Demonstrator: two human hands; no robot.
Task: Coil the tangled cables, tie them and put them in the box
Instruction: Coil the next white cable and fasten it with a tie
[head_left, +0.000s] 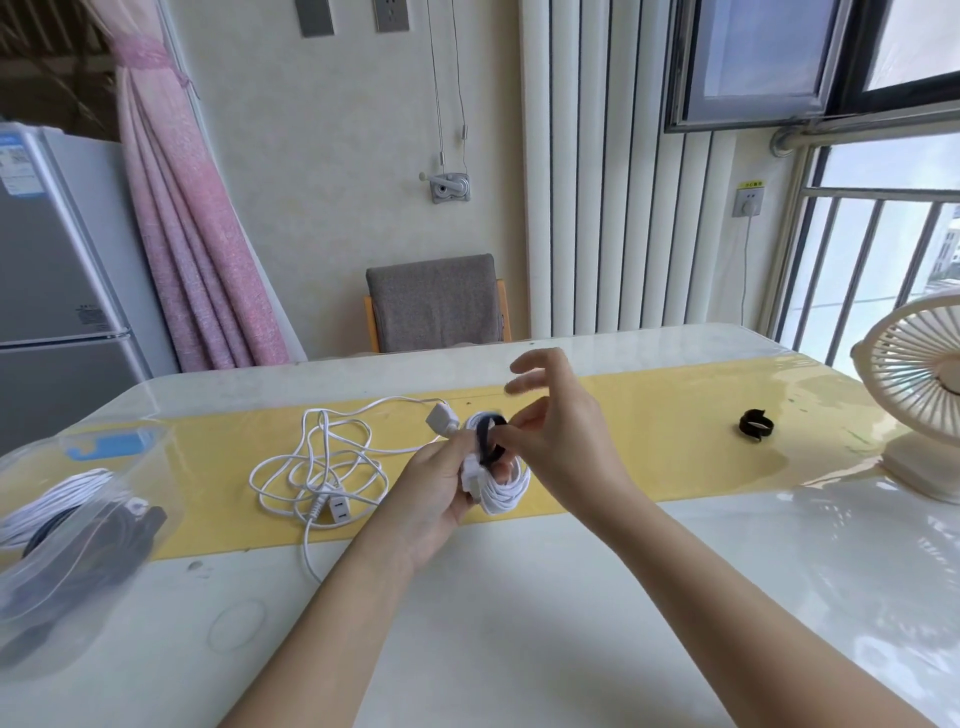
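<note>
My left hand (436, 488) grips a coiled white cable (506, 491) above the yellow strip of the table. A dark strap (491, 441) loops around the coil's top. My right hand (550, 431) pinches that strap with thumb and forefinger, its other fingers spread. A tangled white cable (322, 467) with plugs lies loose on the table to the left. The clear plastic box (78, 519) at the left edge holds a white coil and a dark cable. A second black strap (756, 425) lies on the table to the right.
A white desk fan (919, 395) stands at the right edge of the table. A grey chair (436, 301) is behind the table's far edge. A fridge (57, 280) and a pink curtain (192, 234) are at the left.
</note>
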